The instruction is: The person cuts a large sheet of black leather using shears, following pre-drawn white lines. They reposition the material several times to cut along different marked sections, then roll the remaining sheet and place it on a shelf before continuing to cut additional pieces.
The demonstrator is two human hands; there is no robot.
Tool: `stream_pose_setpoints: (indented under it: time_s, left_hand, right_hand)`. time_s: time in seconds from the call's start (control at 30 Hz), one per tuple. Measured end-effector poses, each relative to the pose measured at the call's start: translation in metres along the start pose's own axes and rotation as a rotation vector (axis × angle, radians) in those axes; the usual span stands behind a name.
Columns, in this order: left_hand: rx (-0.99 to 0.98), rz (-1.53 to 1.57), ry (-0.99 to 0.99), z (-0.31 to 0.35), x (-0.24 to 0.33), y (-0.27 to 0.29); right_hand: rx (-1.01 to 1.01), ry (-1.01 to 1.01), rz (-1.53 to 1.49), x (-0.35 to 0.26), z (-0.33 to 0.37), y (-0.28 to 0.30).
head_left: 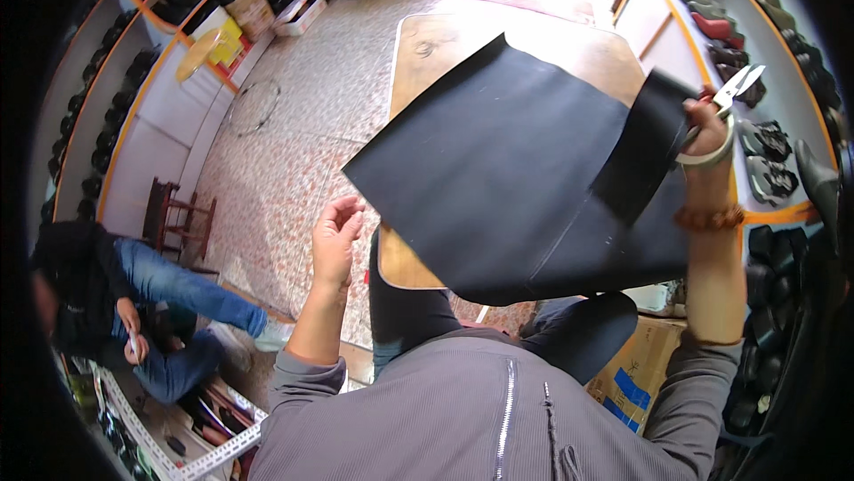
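Observation:
A large black sheet (498, 161), leather-like and smooth, covers much of the wooden table (436, 45) before me. My right hand (707, 129) is closed at the table's right side, with scissors (740, 85) in it, blades pointing up and away. Next to those fingers a smaller black strip (645, 147) stands raised over the sheet, its upper edge apparently pinched in the same hand. A pale ring (712, 157) circles that wrist. Just off the sheet's left corner is my left hand (336, 236), fingers loosely bent and apart, holding nothing.
Shelves of shoes (725, 27) line the right side, and more shelves (116, 80) run along the left. A seated person (133, 303) is at the lower left, near a small wooden chair (182, 218). A cardboard box (645, 365) stands under the table's right side.

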State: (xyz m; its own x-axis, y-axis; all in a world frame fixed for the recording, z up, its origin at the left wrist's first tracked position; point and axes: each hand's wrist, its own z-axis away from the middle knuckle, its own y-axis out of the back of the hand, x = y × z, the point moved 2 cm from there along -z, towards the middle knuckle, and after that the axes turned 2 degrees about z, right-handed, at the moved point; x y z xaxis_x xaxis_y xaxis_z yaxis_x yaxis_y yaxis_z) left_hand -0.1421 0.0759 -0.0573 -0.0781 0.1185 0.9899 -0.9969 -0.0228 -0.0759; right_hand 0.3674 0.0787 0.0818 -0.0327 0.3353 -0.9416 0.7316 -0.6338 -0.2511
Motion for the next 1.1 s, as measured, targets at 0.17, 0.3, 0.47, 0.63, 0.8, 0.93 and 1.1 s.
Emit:
stream_pose_setpoints:
  time_s: [0.17, 0.3, 0.47, 0.63, 0.8, 0.93, 1.1]
  left_hand:
    - [0.206, 0.032, 0.082, 0.028, -0.038, 0.038]
    - [0.214, 0.034, 0.046, 0.050, -0.041, 0.019]
    - [0.043, -0.193, -0.129, 0.042, -0.014, -0.006]
    - [-0.181, -0.683, -0.526, -0.029, 0.006, -0.040]
    - [-0.111, -1.093, -0.690, -0.133, 0.002, -0.084]
    - [-0.078, -1.258, -0.479, -0.194, -0.004, -0.104]
    - [-0.150, -1.280, -0.334, -0.208, -0.012, -0.103]
  right_hand:
    - [0.259, 0.321, 0.074, 0.018, -0.098, -0.015]
    - [0.221, -0.138, 0.139, 0.060, -0.092, -0.002]
    - [-0.007, -0.240, 0.083, 0.062, 0.012, 0.046]
    - [0.005, -0.105, 0.724, 0.032, 0.118, 0.130]
    - [0.296, 0.012, 1.080, 0.057, 0.177, 0.232]
    - [0.429, -0.079, 0.999, 0.105, 0.191, 0.293]
    - [0.530, -0.098, 0.469, 0.145, 0.176, 0.309]
